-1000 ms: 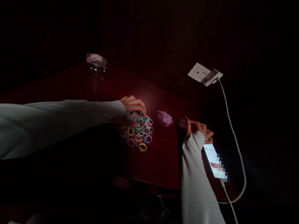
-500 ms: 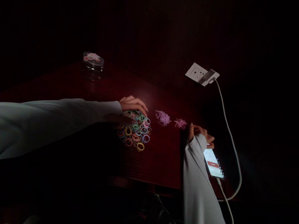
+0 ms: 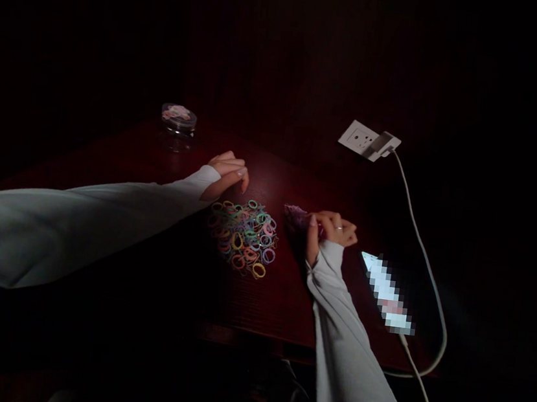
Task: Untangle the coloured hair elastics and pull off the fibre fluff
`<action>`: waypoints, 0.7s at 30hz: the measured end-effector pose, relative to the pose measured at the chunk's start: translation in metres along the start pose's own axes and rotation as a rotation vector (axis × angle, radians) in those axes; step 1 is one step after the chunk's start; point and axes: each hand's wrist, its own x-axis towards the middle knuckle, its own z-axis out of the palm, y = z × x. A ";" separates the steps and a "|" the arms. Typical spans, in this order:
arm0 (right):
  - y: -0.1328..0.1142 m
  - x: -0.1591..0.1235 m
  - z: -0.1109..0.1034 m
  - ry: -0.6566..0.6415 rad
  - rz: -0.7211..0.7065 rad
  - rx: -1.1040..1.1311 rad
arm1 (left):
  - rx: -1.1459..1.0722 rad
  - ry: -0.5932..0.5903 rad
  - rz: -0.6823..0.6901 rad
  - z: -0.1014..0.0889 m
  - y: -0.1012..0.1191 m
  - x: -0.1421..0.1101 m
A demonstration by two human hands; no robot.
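1. On the dark red table (image 3: pixel 260 307), head view: a loose heap of small coloured loops (image 3: pixel 247 237), in yellow, green, pink, orange and violet, lying in the middle, between the two forearms.
2. Left hand (image 3: pixel 227 173): palm down at the far left edge of the heap, fingers bent and thumb drawn close to them, a narrow grip; whether anything is held between them cannot be told.
3. Right hand (image 3: pixel 333 230): right of the heap, fingers bent over purple shreds (image 3: pixel 296 214), thumb apart on the near side; a ring (image 3: pixel 339 228) on one finger. Whether the fingertips pinch any shreds cannot be told.
4. Both arms: long pale sleeves, reaching to the wrists.
5. Phone (image 3: pixel 384 293): lying right of the right hand, apart from it, screen lit and partly masked by squares.
6. White cable (image 3: pixel 429 266): running from the phone's near end to a charger (image 3: pixel 387 145) in the wall socket (image 3: pixel 357 137).
7. Clear round jar (image 3: pixel 179 119): upright, far left, pink pattern on its lid.
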 end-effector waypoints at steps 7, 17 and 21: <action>-0.048 0.009 0.019 -0.176 -0.201 0.219 | 0.053 -0.305 0.044 -0.006 0.005 -0.002; -0.032 0.004 0.015 -0.188 -0.143 0.328 | -0.023 -0.519 0.227 -0.005 -0.014 -0.009; -0.030 0.002 0.016 -0.211 -0.170 0.353 | -0.098 -0.530 0.193 -0.002 -0.012 -0.011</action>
